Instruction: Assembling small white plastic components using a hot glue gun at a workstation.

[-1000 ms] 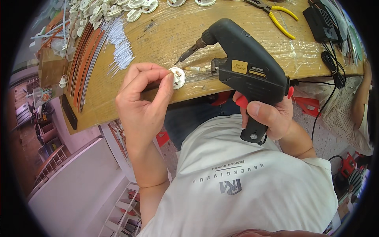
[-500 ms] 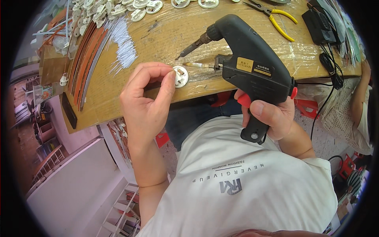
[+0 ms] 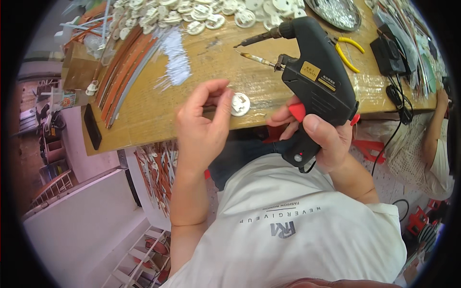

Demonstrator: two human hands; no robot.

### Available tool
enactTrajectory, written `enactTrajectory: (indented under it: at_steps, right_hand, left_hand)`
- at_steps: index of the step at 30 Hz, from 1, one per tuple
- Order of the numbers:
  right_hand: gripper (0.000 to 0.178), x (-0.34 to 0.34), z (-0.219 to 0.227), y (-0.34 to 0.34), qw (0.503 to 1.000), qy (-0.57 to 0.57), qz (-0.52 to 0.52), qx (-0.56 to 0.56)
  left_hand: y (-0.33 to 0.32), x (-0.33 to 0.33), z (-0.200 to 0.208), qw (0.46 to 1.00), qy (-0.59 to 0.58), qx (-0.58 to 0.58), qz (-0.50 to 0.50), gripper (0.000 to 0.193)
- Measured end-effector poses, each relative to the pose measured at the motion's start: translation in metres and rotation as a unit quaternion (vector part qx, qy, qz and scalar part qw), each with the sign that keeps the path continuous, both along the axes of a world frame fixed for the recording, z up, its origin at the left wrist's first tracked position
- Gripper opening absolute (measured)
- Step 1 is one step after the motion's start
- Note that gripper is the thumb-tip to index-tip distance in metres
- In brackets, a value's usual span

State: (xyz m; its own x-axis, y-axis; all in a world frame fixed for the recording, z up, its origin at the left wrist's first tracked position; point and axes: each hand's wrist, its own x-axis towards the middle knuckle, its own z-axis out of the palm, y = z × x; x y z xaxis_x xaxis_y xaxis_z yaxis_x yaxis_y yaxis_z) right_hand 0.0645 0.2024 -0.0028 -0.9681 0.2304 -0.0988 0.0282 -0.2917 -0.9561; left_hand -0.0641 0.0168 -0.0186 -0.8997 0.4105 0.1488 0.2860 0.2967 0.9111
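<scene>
My left hand (image 3: 204,122) is over the near part of the table, thumb and fingers pinched at the left edge of a round white plastic disc (image 3: 240,104). Small metal-looking parts show on the disc's face. In my right hand (image 3: 329,139) is a black soldering gun (image 3: 319,62) with a red trigger, held by its handle. Some fingers of that hand stretch out past the trigger. The dark iron tip (image 3: 254,39) and a thin feed tube (image 3: 257,58) below it point left, above and apart from the disc.
White discs (image 3: 197,26) pile up at the back. Thin white wires (image 3: 175,57) and brown and grey strips (image 3: 129,72) lie left, near a dark phone-like slab (image 3: 92,126). Yellow-handled pliers (image 3: 348,55), a metal dish (image 3: 338,14) and a black power adapter (image 3: 388,53) stand right. Another person's arm (image 3: 434,125) shows far right.
The soldering gun has moved up and away from the disc, widening the gap. Fingers of my right hand have stretched forward. My left hand still has the disc; the whole view has shifted.
</scene>
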Motion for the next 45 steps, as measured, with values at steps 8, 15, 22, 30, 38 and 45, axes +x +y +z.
enactTrajectory:
  at_steps: [8, 15, 22, 30, 38, 45]
  right_hand:
    - [0.045, -0.029, 0.005, -0.009, 0.997, 0.039, -0.027, 0.054]
    - [0.041, -0.042, -0.015, 0.013, 0.994, 0.066, -0.079, 0.040]
    - [0.040, -0.037, -0.028, 0.019, 0.991, 0.089, -0.095, -0.002]
    - [0.039, -0.038, -0.028, 0.019, 0.992, 0.095, -0.086, -0.017]
    - [0.038, -0.032, -0.031, 0.019, 0.992, 0.100, -0.078, 0.005]
    - [0.039, -0.032, -0.030, 0.019, 0.994, 0.095, -0.056, 0.013]
  left_hand:
    - [-0.001, -0.001, -0.006, 1.000, 0.013, 0.024, -0.007, 0.014]
    - [-0.003, -0.006, -0.001, 0.996, 0.076, -0.009, -0.037, 0.010]
    - [-0.001, -0.040, 0.014, 0.998, 0.058, -0.024, -0.016, 0.011]
    - [0.010, -0.145, 0.026, 0.927, 0.288, -0.241, 0.026, 0.019]
    - [-0.029, -0.127, 0.050, 0.911, 0.218, -0.343, -0.067, 0.018]
    - [-0.050, -0.110, 0.011, 0.958, 0.166, -0.234, -0.016, 0.014]
